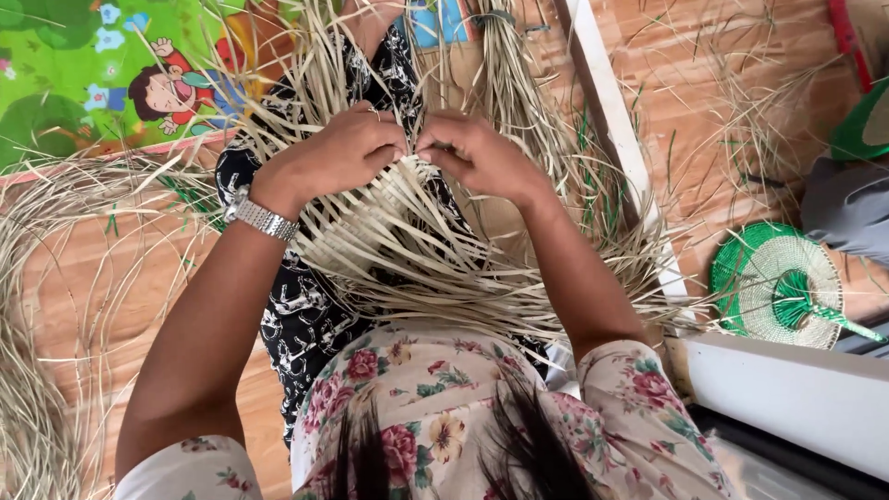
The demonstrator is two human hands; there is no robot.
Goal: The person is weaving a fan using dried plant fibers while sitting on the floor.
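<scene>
A partly woven piece of pale dried straw strips (389,231) lies across my lap, with many loose strips fanning out from it. My left hand (343,148), with a ring and a metal wristwatch (262,218), pinches strips at the top edge of the weave. Close beside it, my right hand (477,153) grips strips at the same edge. Both sets of fingertips almost touch at the centre. The weave's far side is hidden behind my hands.
Long loose straw strands (56,278) lie on the wooden floor at left and at the back right. A colourful cartoon play mat (102,74) lies top left. A green-and-straw woven fan (778,282) rests at right beside a white frame (611,120).
</scene>
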